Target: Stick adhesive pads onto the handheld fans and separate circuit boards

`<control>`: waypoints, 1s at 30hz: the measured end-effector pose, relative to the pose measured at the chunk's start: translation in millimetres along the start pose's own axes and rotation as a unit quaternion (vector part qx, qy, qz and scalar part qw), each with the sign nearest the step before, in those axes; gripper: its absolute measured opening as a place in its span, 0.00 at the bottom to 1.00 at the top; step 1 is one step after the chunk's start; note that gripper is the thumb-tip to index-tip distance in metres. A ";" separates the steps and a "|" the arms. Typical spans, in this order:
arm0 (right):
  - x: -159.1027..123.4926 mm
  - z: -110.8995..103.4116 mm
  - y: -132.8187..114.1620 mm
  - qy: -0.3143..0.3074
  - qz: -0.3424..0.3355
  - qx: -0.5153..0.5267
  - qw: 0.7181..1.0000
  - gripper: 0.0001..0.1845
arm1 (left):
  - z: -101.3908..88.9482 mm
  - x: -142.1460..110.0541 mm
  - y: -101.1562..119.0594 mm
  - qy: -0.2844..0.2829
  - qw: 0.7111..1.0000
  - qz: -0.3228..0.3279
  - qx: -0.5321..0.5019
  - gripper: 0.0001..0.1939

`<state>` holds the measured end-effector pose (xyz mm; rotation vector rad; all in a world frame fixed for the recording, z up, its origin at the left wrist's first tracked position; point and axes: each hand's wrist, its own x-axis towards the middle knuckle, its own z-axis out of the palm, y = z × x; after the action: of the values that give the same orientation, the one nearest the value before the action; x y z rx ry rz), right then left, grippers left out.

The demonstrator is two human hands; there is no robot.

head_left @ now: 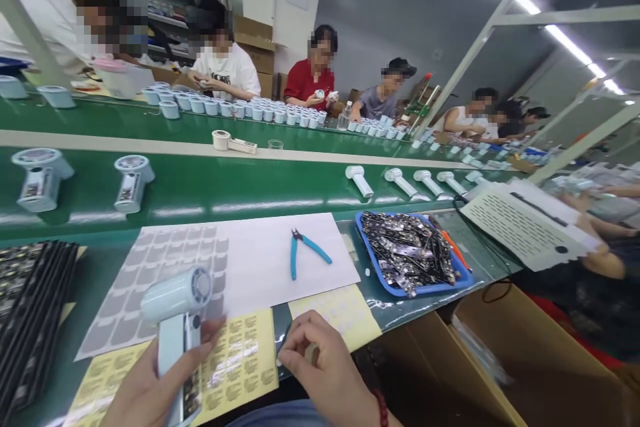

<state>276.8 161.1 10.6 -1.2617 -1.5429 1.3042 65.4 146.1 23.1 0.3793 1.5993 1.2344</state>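
My left hand (143, 387) is wrapped round the handle of a pale blue handheld fan (175, 297), its round head up and circuit parts showing along the handle's open side. Closed in a pinch, my right hand (325, 363) is just right of the fan, above the bench edge; a tiny pale bit shows at the fingertips, too small to name. Under the hands lie yellow sticker sheets (245, 360). Behind the fan is a white sheet with grey stickers (170, 247). Blue-handled cutting pliers (306, 252) lie with jaws spread on white paper.
A blue tray (400, 292) of circuit boards stands at right, more boards (37, 320) at left. Fans (133, 183) sit on the green conveyor (260, 180). Across it, several people work behind rows of fan parts (285, 113). Cardboard boxes (480, 347) stand below right.
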 end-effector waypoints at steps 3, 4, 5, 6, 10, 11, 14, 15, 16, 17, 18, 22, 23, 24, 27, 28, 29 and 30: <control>-3.5 5.6 4.2 -0.008 0.005 -0.001 1.000 0.04 | 1.1 -6.1 4.1 -0.012 1.000 -0.012 0.008 0.21; -4.1 7.4 4.6 -0.010 0.004 -0.012 1.000 0.04 | 1.5 -7.4 4.7 -0.012 1.000 -0.014 0.009 0.22; -4.6 9.2 4.9 -0.011 0.000 -0.029 1.000 0.04 | 1.8 -8.4 5.1 -0.012 1.000 -0.014 0.013 0.22; -5.1 10.7 5.3 -0.012 -0.010 -0.053 0.998 0.04 | 2.1 -9.1 5.4 -0.014 1.000 -0.014 0.016 0.22; -6.7 13.8 9.0 -0.013 -0.095 -0.172 0.981 0.05 | 2.9 -10.1 6.6 -0.014 0.999 -0.013 0.029 0.22; -7.0 13.3 9.7 -0.017 -0.108 -0.173 0.979 0.06 | 3.3 -10.3 6.9 -0.015 0.999 -0.014 0.027 0.22; -7.4 8.1 8.1 -0.054 -0.093 -0.044 0.993 0.05 | 4.6 -10.8 7.1 -0.012 1.000 -0.021 0.019 0.22; -7.4 5.5 5.9 -0.067 -0.082 0.016 0.994 0.05 | 4.9 -10.9 6.9 -0.010 1.000 -0.021 0.017 0.22; -7.3 3.1 2.9 -0.076 -0.074 0.068 0.992 0.06 | 5.1 -11.1 6.8 -0.009 1.000 -0.020 0.016 0.22; -7.1 0.9 -0.7 -0.079 -0.068 0.104 0.989 0.07 | 5.2 -11.4 6.8 -0.009 1.000 -0.020 0.014 0.21; -6.5 -0.6 -5.0 -0.075 -0.063 0.128 0.987 0.08 | 5.3 -11.9 7.1 -0.009 1.000 -0.023 0.010 0.21; 0.8 4.0 -26.2 -0.070 -0.045 0.168 0.982 0.09 | 7.1 -16.3 13.3 -0.013 1.000 -0.022 -0.012 0.24; 4.4 7.7 -32.5 -0.078 -0.043 0.177 0.980 0.08 | 8.3 -17.3 16.1 -0.019 0.999 -0.017 -0.025 0.25; 8.5 12.1 -38.9 -0.087 -0.043 0.185 0.978 0.08 | 9.8 -18.0 19.2 -0.027 0.999 -0.014 -0.040 0.27; 23.2 25.9 -57.6 -0.111 -0.048 0.170 0.978 0.04 | 16.0 -16.5 29.5 -0.046 0.994 -0.031 -0.098 0.27; 28.2 29.9 -62.7 -0.116 -0.048 0.151 0.980 0.04 | 18.4 -15.1 33.0 -0.046 0.991 -0.044 -0.122 0.26; 32.9 33.2 -67.0 -0.121 -0.047 0.131 0.983 0.03 | 20.9 -13.6 36.5 -0.042 0.986 -0.057 -0.148 0.24; 37.2 35.9 -70.4 -0.125 -0.044 0.111 0.985 0.04 | 23.4 -12.2 39.7 -0.035 0.982 -0.066 -0.173 0.23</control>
<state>218.7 188.4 69.9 -0.9082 -1.5526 1.5741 77.6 166.0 64.7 0.0925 1.2971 1.3506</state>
